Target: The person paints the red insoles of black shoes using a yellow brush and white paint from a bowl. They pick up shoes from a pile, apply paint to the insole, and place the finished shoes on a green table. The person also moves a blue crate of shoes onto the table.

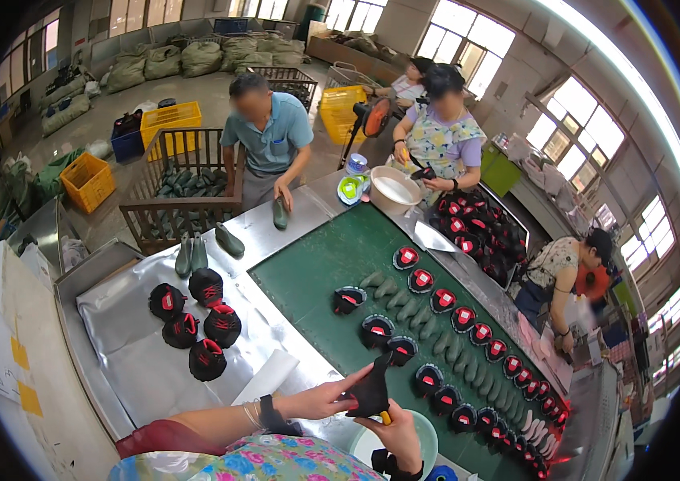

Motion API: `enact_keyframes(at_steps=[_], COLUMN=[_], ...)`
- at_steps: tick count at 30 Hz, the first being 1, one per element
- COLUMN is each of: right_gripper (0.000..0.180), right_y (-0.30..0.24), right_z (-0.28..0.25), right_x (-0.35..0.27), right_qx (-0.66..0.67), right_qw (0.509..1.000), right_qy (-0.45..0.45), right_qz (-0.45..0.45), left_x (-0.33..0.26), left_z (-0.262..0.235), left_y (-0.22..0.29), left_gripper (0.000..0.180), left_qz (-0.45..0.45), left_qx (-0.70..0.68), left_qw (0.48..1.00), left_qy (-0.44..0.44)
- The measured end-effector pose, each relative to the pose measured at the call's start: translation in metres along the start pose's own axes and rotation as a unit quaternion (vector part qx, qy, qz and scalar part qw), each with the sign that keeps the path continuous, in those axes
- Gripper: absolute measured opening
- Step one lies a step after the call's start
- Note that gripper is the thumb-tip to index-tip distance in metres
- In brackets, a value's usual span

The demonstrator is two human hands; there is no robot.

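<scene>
Nearest, at the lower edge: left hand (322,400), forearm reaching in from the left with bangles and a dark strap at the wrist, fingers pinched on the left side of a black shoe upper (371,392). Right hand (398,435) just below it, wrist bent upward, fingers curled up onto the underside of the same upper and wrapped round a yellow-tipped tool (386,417). Upper held between both hands, raised above the near edge of the green belt (316,268), over a pale green bowl (427,434).

Left of the hands, on a silver sheet (131,353): a cluster of five black-and-red uppers (196,321), a white sheet of paper (266,377) beside them.

Farther along the belt: a row of grey-green shoe forms (404,301), black-and-red uppers (462,319) lined up on either side, running off to the lower right.

At the far end: a person in a blue shirt (269,132), one hand pressing a green form (280,213) on the metal table; a wooden crate (184,184) of forms behind. Beside that, a person in a floral apron (442,144) near a white basin (394,189). At the right side, another person (558,264) bent over the belt edge. Yellow crates (87,180) and stuffed sacks (200,58) on the floor beyond.
</scene>
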State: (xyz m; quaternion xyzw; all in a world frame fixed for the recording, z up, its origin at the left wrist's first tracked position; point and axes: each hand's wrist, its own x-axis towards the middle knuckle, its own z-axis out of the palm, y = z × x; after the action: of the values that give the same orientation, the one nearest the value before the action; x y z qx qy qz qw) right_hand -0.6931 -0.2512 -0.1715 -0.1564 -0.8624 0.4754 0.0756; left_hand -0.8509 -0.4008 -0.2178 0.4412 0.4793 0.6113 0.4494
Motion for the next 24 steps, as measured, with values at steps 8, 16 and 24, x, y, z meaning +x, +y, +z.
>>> enact_keyframes(at_steps=[8, 16, 24], right_gripper=[0.025, 0.029, 0.048], right_y=[-0.012, 0.039, 0.118], right_z=[-0.029, -0.061, -0.06], right_x=[-0.043, -0.124, -0.185], right_qx=[-0.119, -0.059, -0.049], right_qw=[0.992, 0.9, 0.785], right_qy=[0.021, 0.407, 0.492], right_qz=[0.041, 0.142, 0.374], left_x=[0.025, -0.002, 0.008], left_z=[0.024, 0.025, 0.012], left_y=[0.005, -0.027, -0.018], left_gripper=[0.072, 0.052, 0.065], left_qz=[0.073, -0.197, -0.353], left_qx=[0.093, 0.012, -0.011], left_qw=[0.993, 0.951, 0.88], left_qy=[-0.02, -0.237, -0.319])
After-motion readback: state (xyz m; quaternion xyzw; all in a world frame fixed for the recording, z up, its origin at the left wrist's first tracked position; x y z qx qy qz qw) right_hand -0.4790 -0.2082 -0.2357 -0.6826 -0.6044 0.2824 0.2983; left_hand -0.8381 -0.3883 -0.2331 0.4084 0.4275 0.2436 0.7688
